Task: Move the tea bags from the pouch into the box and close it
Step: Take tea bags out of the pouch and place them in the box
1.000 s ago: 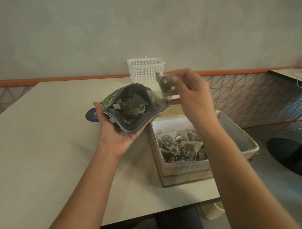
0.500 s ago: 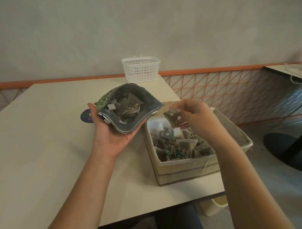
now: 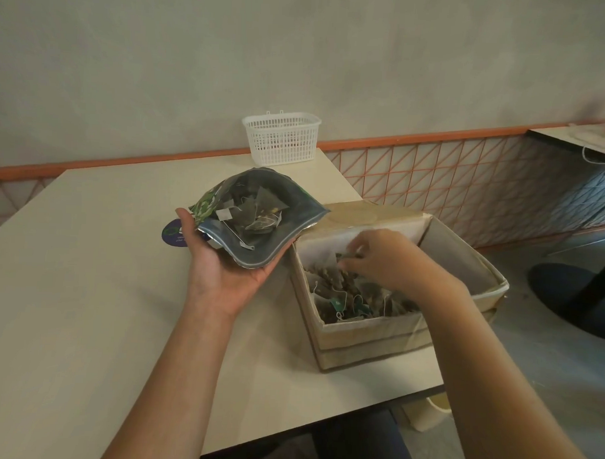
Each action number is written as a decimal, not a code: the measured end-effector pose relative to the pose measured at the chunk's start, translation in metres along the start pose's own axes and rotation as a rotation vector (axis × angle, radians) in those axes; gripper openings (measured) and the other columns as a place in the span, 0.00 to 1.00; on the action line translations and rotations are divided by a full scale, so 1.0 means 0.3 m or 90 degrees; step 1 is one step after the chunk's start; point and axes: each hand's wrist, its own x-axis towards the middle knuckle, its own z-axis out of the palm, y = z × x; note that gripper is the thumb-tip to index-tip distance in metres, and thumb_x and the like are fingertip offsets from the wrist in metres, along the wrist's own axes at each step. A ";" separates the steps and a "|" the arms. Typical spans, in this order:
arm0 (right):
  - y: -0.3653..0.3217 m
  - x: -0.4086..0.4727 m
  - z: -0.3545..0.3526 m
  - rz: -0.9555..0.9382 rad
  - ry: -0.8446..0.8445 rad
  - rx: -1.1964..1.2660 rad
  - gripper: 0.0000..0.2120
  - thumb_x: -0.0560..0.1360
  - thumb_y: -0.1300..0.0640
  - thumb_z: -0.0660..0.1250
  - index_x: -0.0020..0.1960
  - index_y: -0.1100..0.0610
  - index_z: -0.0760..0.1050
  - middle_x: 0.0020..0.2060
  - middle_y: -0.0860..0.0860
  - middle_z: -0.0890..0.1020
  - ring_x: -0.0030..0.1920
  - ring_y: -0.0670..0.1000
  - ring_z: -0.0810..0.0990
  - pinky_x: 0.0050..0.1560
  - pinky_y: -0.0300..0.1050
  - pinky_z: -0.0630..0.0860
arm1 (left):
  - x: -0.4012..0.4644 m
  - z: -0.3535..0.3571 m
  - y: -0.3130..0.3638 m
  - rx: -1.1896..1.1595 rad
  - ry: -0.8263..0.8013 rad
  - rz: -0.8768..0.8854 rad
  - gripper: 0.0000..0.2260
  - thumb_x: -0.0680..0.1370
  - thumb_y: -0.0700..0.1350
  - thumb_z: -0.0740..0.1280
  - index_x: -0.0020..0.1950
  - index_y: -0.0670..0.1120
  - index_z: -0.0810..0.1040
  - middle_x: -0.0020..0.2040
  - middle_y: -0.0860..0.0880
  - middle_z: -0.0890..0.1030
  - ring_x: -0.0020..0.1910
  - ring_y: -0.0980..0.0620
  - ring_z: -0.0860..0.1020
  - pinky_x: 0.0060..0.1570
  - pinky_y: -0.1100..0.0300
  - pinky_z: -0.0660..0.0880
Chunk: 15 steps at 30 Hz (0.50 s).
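Pouch (image 3: 260, 224): dark grey interior, green leaf-patterned exterior. Tea bags (image 3: 346, 299) in the box: brown-grey, with white strings and teal tags. Box (image 3: 369, 338): beige, with a darker tan band. Basket (image 3: 282, 137): white lattice. Table (image 3: 86, 290): pale cream. Sticker (image 3: 174, 232): purple, round. Wall trim (image 3: 417, 140): orange.

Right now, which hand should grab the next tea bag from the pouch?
Probably the right hand: it works free over the box, beside the pouch, whose open mouth the left hand cradles.
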 end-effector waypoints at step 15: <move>-0.044 0.004 0.012 -0.062 0.034 -0.042 0.17 0.77 0.39 0.61 0.54 0.48 0.80 0.47 0.46 0.79 0.44 0.48 0.77 0.46 0.45 0.76 | 0.012 -0.017 0.004 -0.017 -0.003 -0.012 0.38 0.74 0.75 0.56 0.52 0.42 0.87 0.63 0.35 0.80 0.63 0.32 0.77 0.64 0.35 0.70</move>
